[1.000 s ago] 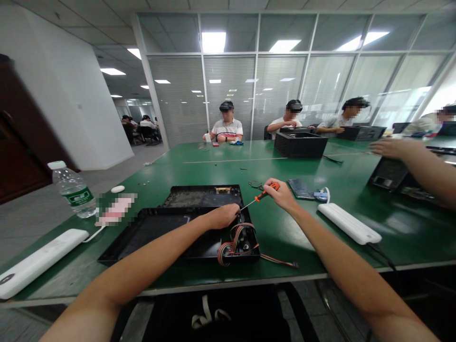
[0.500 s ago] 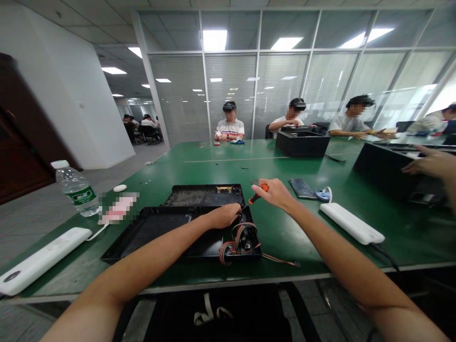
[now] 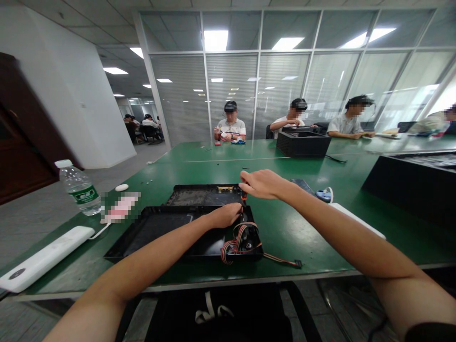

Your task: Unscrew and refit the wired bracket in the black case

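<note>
In the head view a shallow black casing [image 3: 149, 232] lies on the green table, with a second black panel [image 3: 194, 197] behind it. My right hand [image 3: 262, 184] is closed around the handle of an orange and black screwdriver [image 3: 244, 195], held nearly upright over the casing's right end. My left hand [image 3: 227, 215] is closed at that end, its fingertips pinched together beside the screwdriver's lower end. What those fingers hold, if anything, is hidden. Multicoloured ribbon cables [image 3: 239, 243] curl below my left hand, and one lead with a dark connector [image 3: 298, 263] trails onto the table.
At the left stand a water bottle [image 3: 82, 194] and a white power bank [image 3: 53, 254]. To the right are a phone [image 3: 302, 185], partly behind my forearm, another white bar [image 3: 352, 219] and a large black case [image 3: 413, 185]. Co-workers sit across the table around another black box [image 3: 302, 144].
My right hand has moved left and up, bringing the screwdriver from a slant to nearly upright. My left hand stays at the casing. A co-worker's hand at the far right has left view.
</note>
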{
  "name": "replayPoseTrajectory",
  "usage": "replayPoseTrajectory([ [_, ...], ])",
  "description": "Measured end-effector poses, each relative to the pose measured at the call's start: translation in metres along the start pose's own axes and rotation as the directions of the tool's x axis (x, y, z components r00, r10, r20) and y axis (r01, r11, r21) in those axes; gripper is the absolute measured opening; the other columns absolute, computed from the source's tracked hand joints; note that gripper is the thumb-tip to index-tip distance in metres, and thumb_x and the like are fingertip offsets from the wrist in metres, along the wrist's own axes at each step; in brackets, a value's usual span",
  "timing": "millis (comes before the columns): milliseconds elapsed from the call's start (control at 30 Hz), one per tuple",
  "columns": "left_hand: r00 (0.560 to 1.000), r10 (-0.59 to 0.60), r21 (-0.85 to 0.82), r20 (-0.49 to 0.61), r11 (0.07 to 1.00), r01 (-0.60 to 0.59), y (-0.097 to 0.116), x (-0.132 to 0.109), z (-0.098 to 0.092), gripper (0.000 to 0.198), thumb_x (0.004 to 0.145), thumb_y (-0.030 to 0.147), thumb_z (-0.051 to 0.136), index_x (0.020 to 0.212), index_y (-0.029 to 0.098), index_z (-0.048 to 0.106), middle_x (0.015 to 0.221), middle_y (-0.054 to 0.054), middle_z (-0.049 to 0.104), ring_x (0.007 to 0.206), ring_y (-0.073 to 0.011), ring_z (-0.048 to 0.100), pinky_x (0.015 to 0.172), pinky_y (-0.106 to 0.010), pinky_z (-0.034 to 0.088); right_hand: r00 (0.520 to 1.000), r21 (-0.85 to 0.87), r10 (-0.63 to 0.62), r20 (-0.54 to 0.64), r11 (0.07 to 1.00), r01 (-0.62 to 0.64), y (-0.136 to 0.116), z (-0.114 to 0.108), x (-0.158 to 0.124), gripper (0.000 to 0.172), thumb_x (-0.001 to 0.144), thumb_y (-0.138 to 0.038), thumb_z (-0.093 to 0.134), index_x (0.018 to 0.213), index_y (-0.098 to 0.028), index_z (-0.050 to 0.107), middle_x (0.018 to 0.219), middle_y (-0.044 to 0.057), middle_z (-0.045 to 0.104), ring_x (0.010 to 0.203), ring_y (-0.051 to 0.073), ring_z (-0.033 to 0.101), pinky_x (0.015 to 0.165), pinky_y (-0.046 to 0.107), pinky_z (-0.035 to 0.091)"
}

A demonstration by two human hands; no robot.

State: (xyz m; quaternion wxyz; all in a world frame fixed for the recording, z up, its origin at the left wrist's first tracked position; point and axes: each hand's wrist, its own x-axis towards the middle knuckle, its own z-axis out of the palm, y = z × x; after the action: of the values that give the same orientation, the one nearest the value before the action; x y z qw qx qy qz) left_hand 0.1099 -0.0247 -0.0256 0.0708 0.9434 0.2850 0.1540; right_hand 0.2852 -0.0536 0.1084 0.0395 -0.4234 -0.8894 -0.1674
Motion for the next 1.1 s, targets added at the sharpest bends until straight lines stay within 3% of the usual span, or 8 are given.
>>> replayPoseTrajectory([
  [233, 1.000, 0.020, -0.003, -0.007, 1.000, -0.020, 0.001, 0.000, -0.001, 0.008, 0.081, 0.010, 0.045, 0.086, 0.016, 0.043, 0.085, -0.004, 0.052, 0.079, -0.0159, 0.051, 0.075, -0.027, 0.041, 0.996, 0.001, 0.051, 0.072, 0.999, -0.051, 0.003, -0.006, -0.004, 0.046, 0.089, -0.049, 0.024, 0.098, -0.013, 0.052, 0.085, 0.014, 0.064, 0.074, 0.022, 0.058, 0.060, 0.028, 0.032],
  [333, 1.000, 0.017, 0.007, -0.013, 1.000, -0.016, 0.001, 0.000, -0.001, 0.008, 0.081, 0.011, 0.044, 0.086, 0.016, 0.042, 0.084, -0.004, 0.052, 0.078, -0.0157, 0.051, 0.074, -0.027, 0.040, 0.991, 0.090, -0.071, 0.113, 0.994, 0.061, 0.003, -0.006, -0.006, 0.039, 0.089, -0.044, 0.028, 0.103, -0.015, 0.050, 0.085, 0.011, 0.065, 0.071, 0.019, 0.058, 0.059, 0.025, 0.032],
  [633, 1.000, 0.024, 0.011, -0.007, 1.000, -0.024, -0.002, 0.000, 0.003, 0.008, 0.081, 0.011, 0.043, 0.087, 0.016, 0.043, 0.086, -0.004, 0.052, 0.080, -0.0162, 0.051, 0.076, -0.028, 0.040, 0.994, 0.066, -0.079, 0.079, 0.995, 0.074, 0.006, -0.005, -0.010, 0.041, 0.087, -0.048, 0.033, 0.100, -0.015, 0.055, 0.081, 0.010, 0.065, 0.069, 0.018, 0.058, 0.056, 0.025, 0.030],
  [733, 0.999, 0.033, 0.019, -0.006, 0.999, -0.033, -0.002, 0.000, 0.000, 0.009, 0.081, 0.011, 0.043, 0.088, 0.016, 0.044, 0.086, -0.004, 0.052, 0.080, -0.0162, 0.051, 0.076, -0.028, 0.040, 1.000, 0.027, 0.005, -0.008, 1.000, -0.005, 0.011, 0.005, -0.009, 0.049, 0.087, -0.052, 0.028, 0.083, -0.015, 0.059, 0.071, 0.010, 0.063, 0.066, 0.019, 0.057, 0.056, 0.025, 0.028],
  [833, 0.999, 0.049, 0.012, -0.001, 0.999, -0.049, -0.003, -0.001, -0.003, 0.010, 0.082, 0.010, 0.043, 0.090, 0.016, 0.045, 0.087, -0.004, 0.053, 0.081, -0.0158, 0.051, 0.076, -0.027, 0.041, 0.974, 0.213, 0.098, -0.206, 0.976, -0.053, 0.026, 0.036, -0.014, 0.047, 0.086, -0.051, 0.030, 0.071, -0.015, 0.058, 0.063, 0.006, 0.059, 0.061, 0.015, 0.053, 0.055, 0.024, 0.029],
  [933, 0.998, 0.066, 0.002, 0.009, 0.998, -0.066, -0.004, -0.002, -0.005, 0.010, 0.083, 0.012, 0.045, 0.092, 0.015, 0.048, 0.088, -0.005, 0.054, 0.082, -0.0150, 0.051, 0.077, -0.025, 0.041, 0.842, 0.638, 0.392, -0.370, 0.766, -0.077, 0.050, 0.085, -0.025, 0.045, 0.085, -0.048, 0.031, 0.062, -0.017, 0.052, 0.052, 0.001, 0.050, 0.050, 0.012, 0.046, 0.051, 0.023, 0.031],
  [1000, 0.997, 0.079, 0.006, -0.006, 0.997, -0.079, -0.004, -0.001, -0.009, 0.009, 0.084, 0.014, 0.044, 0.091, 0.015, 0.050, 0.088, -0.005, 0.055, 0.083, -0.0148, 0.052, 0.078, -0.025, 0.041, 0.707, 0.893, 0.646, -0.287, 0.448, -0.046, 0.065, 0.118, -0.031, 0.040, 0.083, -0.048, 0.032, 0.062, -0.018, 0.048, 0.043, -0.004, 0.040, 0.039, 0.010, 0.037, 0.042, 0.023, 0.028],
  [1100, 0.993, 0.082, 0.029, -0.090, 0.996, -0.080, -0.005, 0.001, -0.024, 0.012, 0.087, 0.017, 0.042, 0.091, 0.014, 0.053, 0.090, -0.006, 0.058, 0.086, -0.0147, 0.053, 0.081, -0.025, 0.040, 0.634, 0.992, 0.764, -0.121, 0.078, 0.096, 0.076, 0.149, -0.032, 0.030, 0.079, -0.045, 0.040, 0.065, -0.019, 0.045, 0.039, -0.008, 0.030, 0.033, 0.008, 0.029, 0.036, 0.022, 0.026],
])
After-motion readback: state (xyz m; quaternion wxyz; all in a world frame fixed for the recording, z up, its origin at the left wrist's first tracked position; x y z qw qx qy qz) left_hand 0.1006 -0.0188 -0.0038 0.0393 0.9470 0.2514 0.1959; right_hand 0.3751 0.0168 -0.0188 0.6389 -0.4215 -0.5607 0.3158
